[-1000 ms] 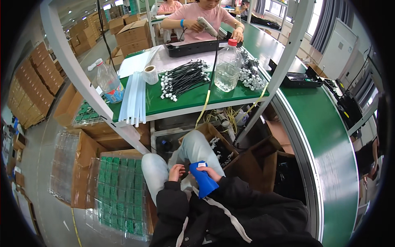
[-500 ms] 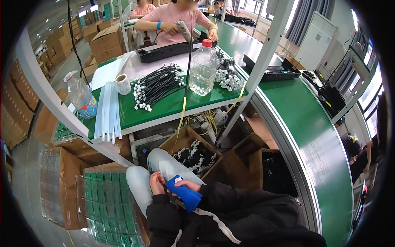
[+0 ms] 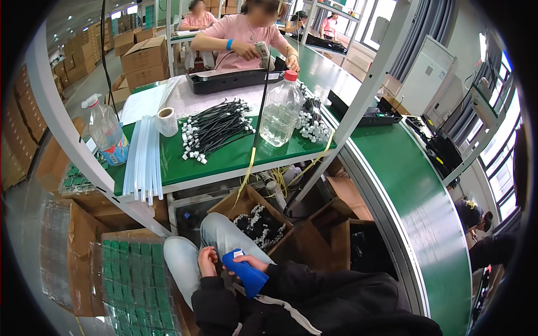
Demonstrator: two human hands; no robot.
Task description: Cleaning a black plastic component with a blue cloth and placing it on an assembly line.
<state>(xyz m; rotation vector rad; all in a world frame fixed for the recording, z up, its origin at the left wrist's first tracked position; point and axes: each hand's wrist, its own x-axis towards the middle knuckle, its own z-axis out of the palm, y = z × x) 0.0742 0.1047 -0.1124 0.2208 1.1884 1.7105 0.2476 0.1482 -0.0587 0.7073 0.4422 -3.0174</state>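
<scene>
View shifted this past second; my right hand (image 3: 255, 263) stays wrapped round the blue pouch-like thing (image 3: 250, 278) at six o'clock, so handling hasn't visibly advanced. Left hand (image 3: 208, 261) curls at its ten o'clock; can't tell if it's pinching anything. White label (image 3: 239, 253), unreadable.

Bright; daylight from windows (image 3: 371, 28), upper right. Glare along right-hand green counter (image 3: 417, 207). Fisheye bends left post (image 3: 57, 115); corners black.
</scene>
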